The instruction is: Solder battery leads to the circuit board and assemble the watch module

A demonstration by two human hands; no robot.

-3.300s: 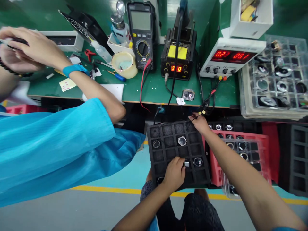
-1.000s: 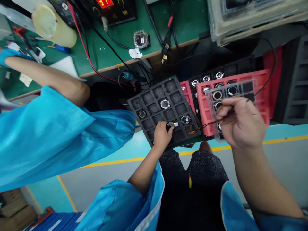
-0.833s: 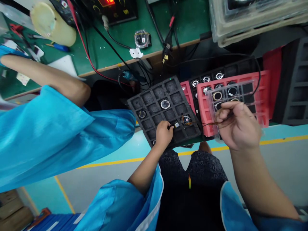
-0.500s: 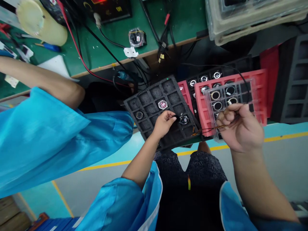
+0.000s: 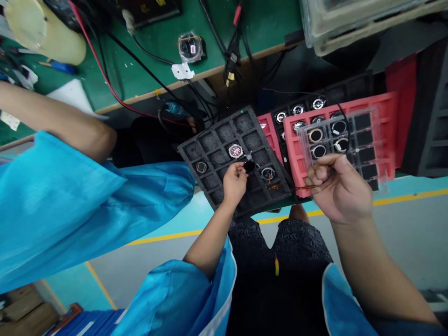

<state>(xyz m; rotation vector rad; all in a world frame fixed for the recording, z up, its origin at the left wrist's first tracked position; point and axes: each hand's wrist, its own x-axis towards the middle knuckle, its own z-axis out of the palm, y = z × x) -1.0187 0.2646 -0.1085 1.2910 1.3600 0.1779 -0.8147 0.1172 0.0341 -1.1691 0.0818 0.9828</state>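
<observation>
Left hand covers part of the black disc — co-worker's forearm cut off by the left edge

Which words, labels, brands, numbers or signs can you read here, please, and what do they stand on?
No text is legible.
Lit watch face: marks too small to read.
Sticker on the wrapped round part: too small.
Black box at the top edge: yellow marks, blurred.
</observation>
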